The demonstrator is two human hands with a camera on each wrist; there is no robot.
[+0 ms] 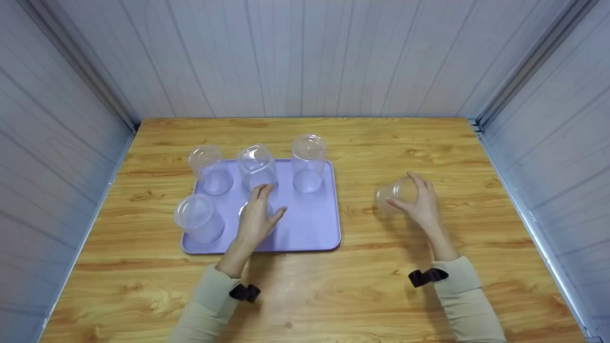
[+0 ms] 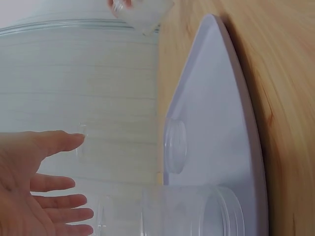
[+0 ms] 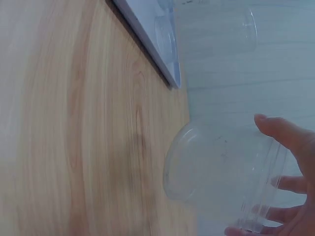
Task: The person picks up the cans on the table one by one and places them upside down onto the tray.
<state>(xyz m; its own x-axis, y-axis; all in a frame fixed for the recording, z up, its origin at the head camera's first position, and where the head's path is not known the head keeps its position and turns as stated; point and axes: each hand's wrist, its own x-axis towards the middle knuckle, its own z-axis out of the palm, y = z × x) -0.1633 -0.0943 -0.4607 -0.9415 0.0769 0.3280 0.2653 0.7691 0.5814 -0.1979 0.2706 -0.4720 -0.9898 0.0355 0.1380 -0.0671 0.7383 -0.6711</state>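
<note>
My right hand point(image 1: 423, 206) grips a clear plastic jar point(image 1: 387, 194) near one end, with the thumb on one side and the fingers on the other. The jar is tilted over the table to the right of the purple tray point(image 1: 312, 233). In the right wrist view the held jar point(image 3: 216, 167) has its rounded end toward the tabletop. My left hand point(image 1: 256, 220) is over the tray's front middle, thumb and fingers spread, holding nothing. A clear jar point(image 2: 197, 214) stands just beyond its fingertips, partly hidden by the hand in the head view.
On the tray also stand a tall jar point(image 1: 308, 164) at back right, a squarish jar point(image 1: 257, 166) at back middle, a round jar point(image 1: 212, 171) at back left and another jar point(image 1: 199, 219) at front left. Pale panels point(image 1: 305, 57) enclose the wooden table point(image 1: 333, 300).
</note>
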